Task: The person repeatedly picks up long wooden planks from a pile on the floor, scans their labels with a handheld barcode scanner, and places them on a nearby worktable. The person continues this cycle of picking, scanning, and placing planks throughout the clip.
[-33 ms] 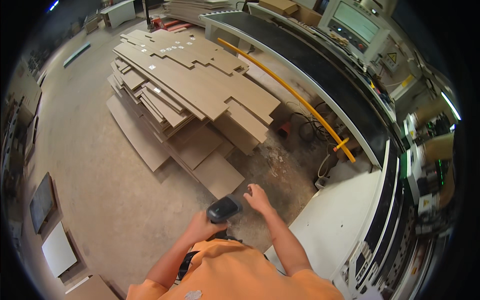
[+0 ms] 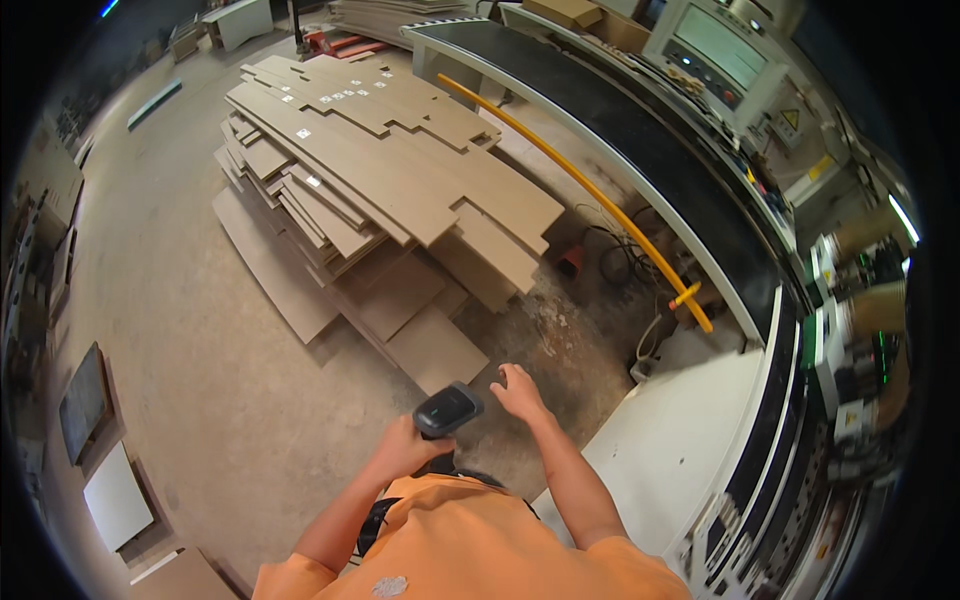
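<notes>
My left hand [image 2: 402, 446] is wrapped round the grip of a dark handheld barcode scanner [image 2: 447, 410], with its rounded head up and pointing forward. A small green light shows on the scanner's top. To its right, my right hand [image 2: 518, 392] hangs in the air, fingers apart and loosely bent, holding nothing. Ahead of both hands lies a tall, uneven stack of brown boards [image 2: 380, 170], several with notched edges and small white labels on top. The stack's nearest low board [image 2: 437, 350] lies just beyond the scanner, not touched by either hand.
On the right runs a long machine with a black conveyor belt [image 2: 620, 130], a yellow bar [image 2: 580, 180] along its side and a white panel [image 2: 670, 440]. A control screen [image 2: 718, 45] stands at the far right. Cables [image 2: 628, 255] lie on the floor. Flat panels [image 2: 118, 497] lie at left.
</notes>
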`<state>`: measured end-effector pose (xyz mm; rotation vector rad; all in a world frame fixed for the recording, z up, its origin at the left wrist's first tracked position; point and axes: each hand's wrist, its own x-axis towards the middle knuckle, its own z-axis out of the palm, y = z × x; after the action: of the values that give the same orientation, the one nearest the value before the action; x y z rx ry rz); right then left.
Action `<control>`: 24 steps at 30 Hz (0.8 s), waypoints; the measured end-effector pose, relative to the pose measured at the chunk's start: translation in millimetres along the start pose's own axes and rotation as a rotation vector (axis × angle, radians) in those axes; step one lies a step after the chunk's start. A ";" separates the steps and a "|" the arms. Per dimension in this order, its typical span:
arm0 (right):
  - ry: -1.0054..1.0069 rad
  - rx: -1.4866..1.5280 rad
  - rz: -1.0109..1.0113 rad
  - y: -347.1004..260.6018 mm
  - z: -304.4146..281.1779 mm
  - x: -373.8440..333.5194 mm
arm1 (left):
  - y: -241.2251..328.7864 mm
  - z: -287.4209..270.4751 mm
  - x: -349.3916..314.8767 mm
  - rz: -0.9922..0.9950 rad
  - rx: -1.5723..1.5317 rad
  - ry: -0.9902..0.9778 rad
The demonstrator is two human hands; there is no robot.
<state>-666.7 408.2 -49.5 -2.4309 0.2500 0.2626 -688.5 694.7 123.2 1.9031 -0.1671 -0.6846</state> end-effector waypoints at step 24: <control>0.134 -0.333 -0.527 -102.6 -96.4 750.0 | 187.0 68.8 416.2 -0.622 -0.431 0.745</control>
<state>91.4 340.4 -103.5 -2.7363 -0.4081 -0.1038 -345.5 386.3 109.5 1.6530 0.9957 -0.3182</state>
